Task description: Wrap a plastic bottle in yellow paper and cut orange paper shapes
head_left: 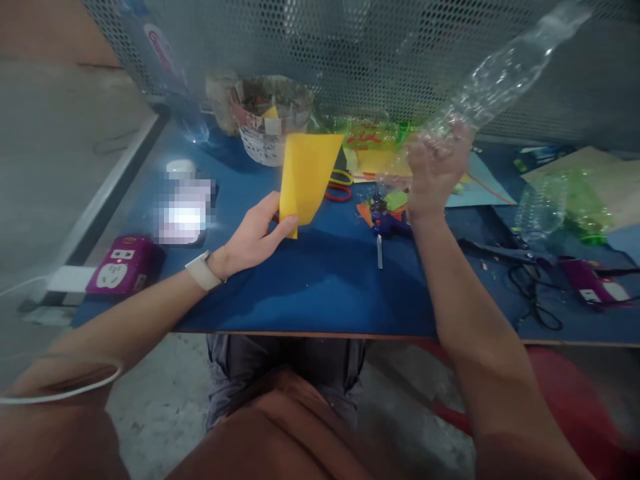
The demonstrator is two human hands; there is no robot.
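Note:
My left hand pinches a sheet of yellow paper by its lower left edge, thumb in front. The sheet stands up over the table, slightly curled. In my right hand is a clear plastic bottle, gripped low down and tilted up to the right; some blur lies over it. Below that hand a blue glue gun lies on the table among orange and green paper scraps. Scissors with red and yellow handles lie just right of the yellow sheet, partly hidden by it.
On the blue table, a newspaper-covered basket stands at the back by the perforated metal panel. A purple power socket sits at left, another purple socket at right. Cut bottle pieces and a black cable lie at right.

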